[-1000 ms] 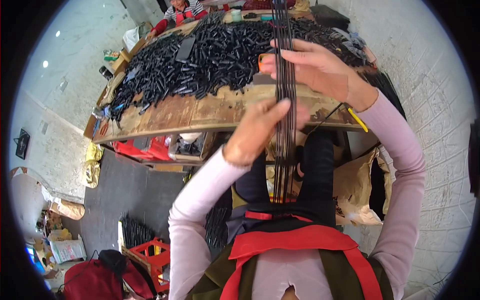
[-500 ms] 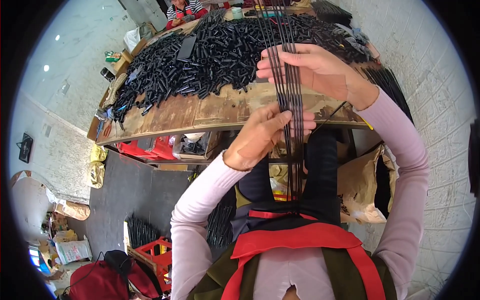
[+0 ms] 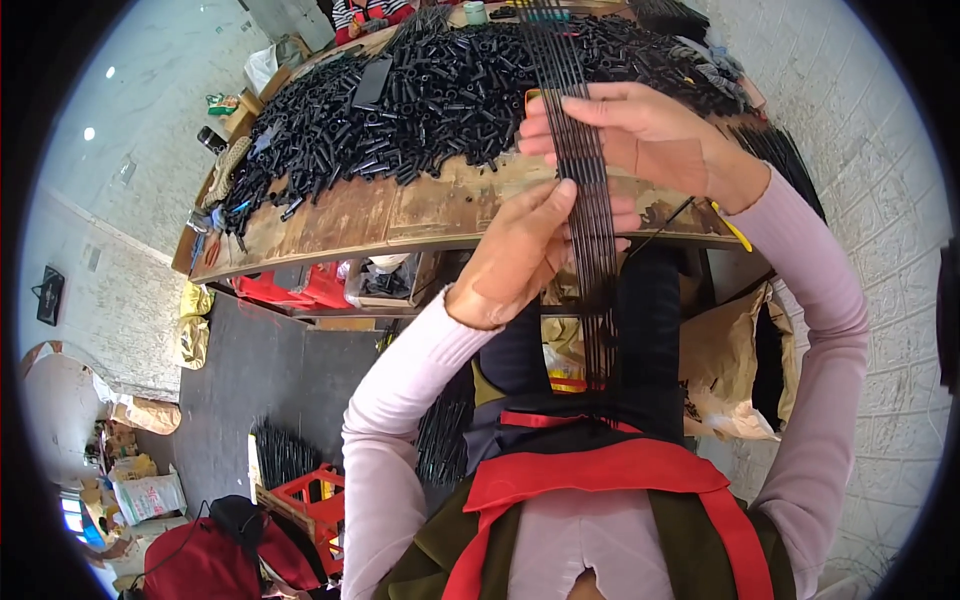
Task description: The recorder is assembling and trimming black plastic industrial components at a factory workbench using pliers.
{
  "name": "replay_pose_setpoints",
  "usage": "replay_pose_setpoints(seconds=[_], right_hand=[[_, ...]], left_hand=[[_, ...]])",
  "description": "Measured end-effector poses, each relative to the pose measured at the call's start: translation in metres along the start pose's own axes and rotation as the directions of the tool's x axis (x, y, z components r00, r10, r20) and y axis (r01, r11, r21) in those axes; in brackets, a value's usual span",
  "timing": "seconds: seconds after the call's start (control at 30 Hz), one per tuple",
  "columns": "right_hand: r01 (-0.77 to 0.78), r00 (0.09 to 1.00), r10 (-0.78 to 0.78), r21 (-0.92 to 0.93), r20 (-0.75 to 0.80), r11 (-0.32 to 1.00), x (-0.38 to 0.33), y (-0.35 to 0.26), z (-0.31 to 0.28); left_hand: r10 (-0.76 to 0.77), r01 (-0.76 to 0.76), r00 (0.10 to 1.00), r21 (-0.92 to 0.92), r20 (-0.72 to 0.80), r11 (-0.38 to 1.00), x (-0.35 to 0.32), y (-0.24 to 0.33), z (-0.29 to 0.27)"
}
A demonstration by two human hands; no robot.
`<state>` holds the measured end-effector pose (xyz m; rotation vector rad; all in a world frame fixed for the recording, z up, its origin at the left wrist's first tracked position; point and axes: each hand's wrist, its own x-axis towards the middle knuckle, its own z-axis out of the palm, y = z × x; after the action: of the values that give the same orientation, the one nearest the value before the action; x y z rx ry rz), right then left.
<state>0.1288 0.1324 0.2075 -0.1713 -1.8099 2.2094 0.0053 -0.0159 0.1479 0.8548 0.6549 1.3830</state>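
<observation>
A sheaf of long thin black rods [image 3: 588,200] runs from over the table edge down to my lap, spread side by side in a flat row. My left hand [image 3: 528,238] grips them midway, thumb in front and fingers showing behind on the far side. Higher up, my right hand [image 3: 640,130] holds the same rods between its thumb and the fingers behind them. The lower ends reach the dark cloth of my apron [image 3: 560,418]. Beyond the hands lies a wide heap of short black tubes [image 3: 440,110] on the wooden table [image 3: 400,215].
A dark flat rectangular thing [image 3: 372,84] rests on the heap. Across the table sits another person [image 3: 365,16] in a striped top. More black rods [image 3: 775,160] lie at the right. Under the table stands a carton of black parts [image 3: 388,280]; a large paper bag [image 3: 735,380] is beside my leg.
The rods, bunched in narrow clusters before, are now fanned into a wider, flatter row. My left hand has shifted slightly up; the right hand has hardly moved.
</observation>
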Motion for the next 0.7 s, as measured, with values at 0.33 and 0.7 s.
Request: replay_pose_setpoints(seconds=[0.33, 0.7], right_hand=[[0.125, 0.955, -0.181, -0.236, -0.233, 0.964, 0.011, 0.005, -0.003], [-0.014, 0.984, -0.065, -0.434, -0.167, 0.901, -0.017, 0.133, -0.011]], left_hand=[[-0.015, 0.039, 0.975, -0.107, 0.221, 0.994, 0.055, 0.01, -0.048], [-0.367, 0.354, 0.93, -0.283, 0.006, 0.892, 0.15, -0.034, -0.16]])
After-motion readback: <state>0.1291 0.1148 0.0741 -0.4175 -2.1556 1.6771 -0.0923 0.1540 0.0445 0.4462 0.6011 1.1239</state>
